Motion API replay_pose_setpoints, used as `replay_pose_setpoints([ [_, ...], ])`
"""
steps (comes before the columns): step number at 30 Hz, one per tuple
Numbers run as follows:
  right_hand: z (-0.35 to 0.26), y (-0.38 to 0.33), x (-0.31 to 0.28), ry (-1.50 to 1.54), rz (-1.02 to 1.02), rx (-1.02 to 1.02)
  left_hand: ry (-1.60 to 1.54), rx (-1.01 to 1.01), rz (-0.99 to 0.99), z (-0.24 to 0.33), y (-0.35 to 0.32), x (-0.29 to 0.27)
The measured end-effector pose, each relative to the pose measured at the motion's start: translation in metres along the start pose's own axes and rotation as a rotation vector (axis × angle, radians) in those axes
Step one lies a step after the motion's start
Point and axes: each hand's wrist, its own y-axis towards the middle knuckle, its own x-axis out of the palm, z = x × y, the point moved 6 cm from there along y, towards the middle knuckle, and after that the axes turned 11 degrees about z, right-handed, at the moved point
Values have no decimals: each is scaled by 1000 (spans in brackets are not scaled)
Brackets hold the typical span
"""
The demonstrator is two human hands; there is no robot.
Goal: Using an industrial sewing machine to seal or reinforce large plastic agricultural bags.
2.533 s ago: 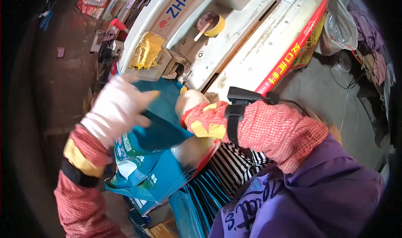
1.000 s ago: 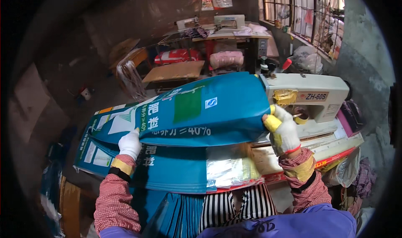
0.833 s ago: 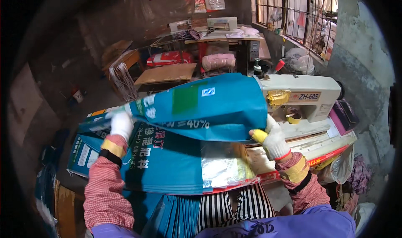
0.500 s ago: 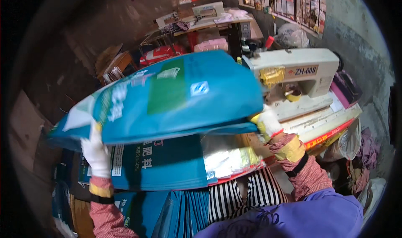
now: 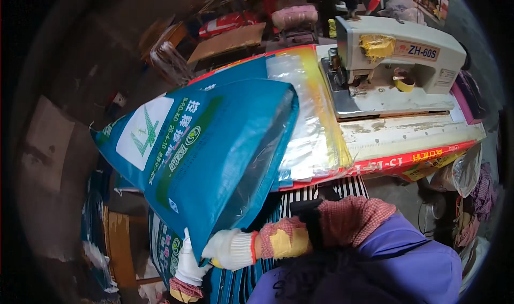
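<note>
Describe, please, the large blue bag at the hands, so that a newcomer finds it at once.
From the white sewing machine at the upper right, look left across the shiny silvery plastic. There a large blue bag slants down to the gloved right hand. A dark glossy strip along its right side sets it apart from the bunched blue bags by the lap.

teal bag point(image 5: 225, 127) turned; right hand point(image 5: 233, 249) moved near left hand point(image 5: 190, 267)
</note>
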Motion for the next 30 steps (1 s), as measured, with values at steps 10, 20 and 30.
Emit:
replay_pose_setpoints([
  [10,123,-59,-97,-874,-195,543,-368,-415,353,-26,-96,-45],
  [20,244,44,-72,-867,-104,579,-7,-419,29,-72,-103,-21],
  [30,255,12,-64,-840,-191,565,-218,-557,13,-57,-118,-12],
])
